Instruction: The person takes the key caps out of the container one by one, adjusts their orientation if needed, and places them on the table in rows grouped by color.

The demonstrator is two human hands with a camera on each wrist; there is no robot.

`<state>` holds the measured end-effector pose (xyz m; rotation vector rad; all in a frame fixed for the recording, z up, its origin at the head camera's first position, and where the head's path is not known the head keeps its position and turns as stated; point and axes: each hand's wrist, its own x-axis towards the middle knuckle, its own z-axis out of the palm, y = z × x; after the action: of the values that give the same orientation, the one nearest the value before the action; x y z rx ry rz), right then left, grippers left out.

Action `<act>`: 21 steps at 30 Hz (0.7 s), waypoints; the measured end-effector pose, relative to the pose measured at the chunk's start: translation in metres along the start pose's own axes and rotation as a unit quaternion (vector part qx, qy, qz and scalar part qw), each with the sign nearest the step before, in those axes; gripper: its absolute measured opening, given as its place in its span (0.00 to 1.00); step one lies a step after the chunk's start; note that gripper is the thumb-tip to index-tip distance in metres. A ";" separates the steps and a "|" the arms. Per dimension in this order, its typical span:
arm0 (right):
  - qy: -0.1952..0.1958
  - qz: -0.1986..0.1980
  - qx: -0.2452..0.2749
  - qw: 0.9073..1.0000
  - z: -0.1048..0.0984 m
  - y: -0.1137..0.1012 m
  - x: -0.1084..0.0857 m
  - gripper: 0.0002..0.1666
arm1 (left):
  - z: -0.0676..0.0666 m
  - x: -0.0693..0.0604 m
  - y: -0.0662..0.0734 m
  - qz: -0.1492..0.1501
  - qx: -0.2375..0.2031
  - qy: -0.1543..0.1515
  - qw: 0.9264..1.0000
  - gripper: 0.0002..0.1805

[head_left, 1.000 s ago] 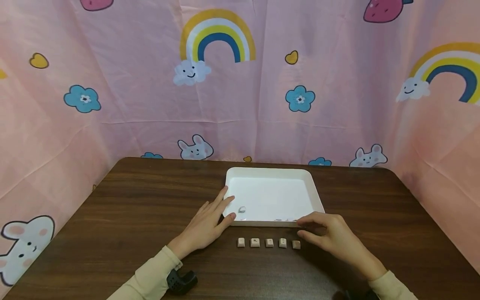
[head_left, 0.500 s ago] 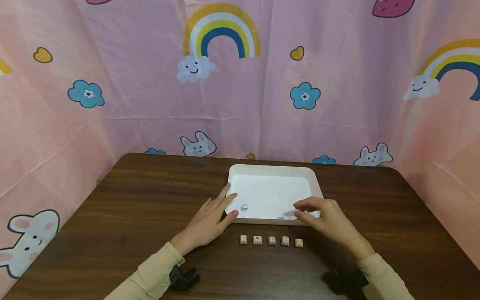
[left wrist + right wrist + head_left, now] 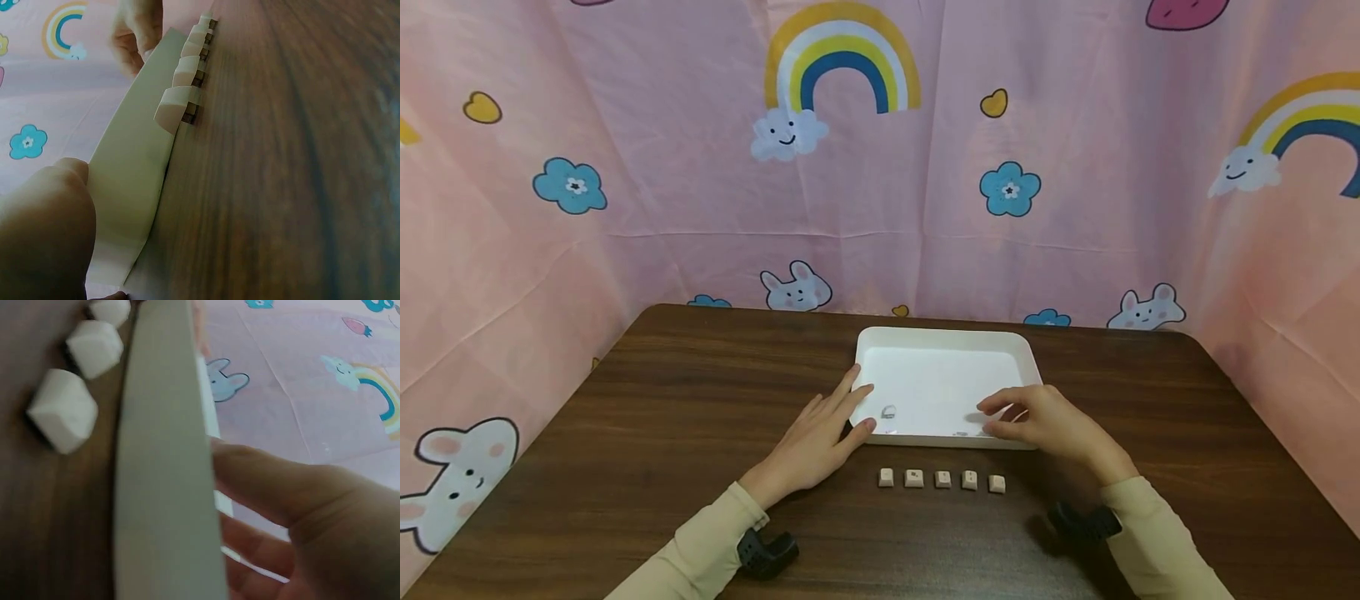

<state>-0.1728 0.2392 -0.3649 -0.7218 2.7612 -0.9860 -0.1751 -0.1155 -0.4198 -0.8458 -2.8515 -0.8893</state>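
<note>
My left hand point(image 3: 808, 446) rests against the left side of a shallow white tray point(image 3: 947, 337), fingers extended over its rim and thumb near the front corner. Over the tray's front right part hovers my right hand point(image 3: 1052, 421), fingers bent, with a gap between thumb and index finger. Nothing shows in that gap; the right wrist view has the thumb point(image 3: 269, 481) reaching past the tray wall. Inside the tray, front left, lies a small whitish piece point(image 3: 888, 412). More tiny pieces point(image 3: 961, 433) lie along the front wall, partly hidden. Several white keycaps point(image 3: 942, 479) form a row before the tray.
All of this stands on a dark wood-grain table point(image 3: 715, 375). Behind and beside it hangs a pink curtain point(image 3: 700, 167) with rainbows, rabbits and flowers. Each wrist wears a black device point(image 3: 767, 556).
My right hand has left the rightmost keycap and moved up and left over the tray. The left hand and the keycap row stay put. The head view has shifted slightly.
</note>
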 end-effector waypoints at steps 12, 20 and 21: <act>-0.078 -0.015 -0.023 0.997 -0.010 -0.003 0.016 0.13 | 0.000 0.000 -0.001 0.000 0.000 -0.002 1.000 0.34; -0.075 -0.022 -0.030 0.996 -0.003 0.002 0.018 0.11 | 0.001 0.000 -0.002 0.000 0.000 -0.006 1.000 0.35; -0.070 -0.026 -0.029 0.997 -0.002 0.003 0.018 0.10 | 0.001 0.000 -0.002 0.000 0.001 -0.006 1.000 0.35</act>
<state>-0.1900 0.2339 -0.3642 -0.8422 2.6714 -0.8331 -0.1766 -0.1164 -0.4219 -0.8539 -2.8610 -0.8849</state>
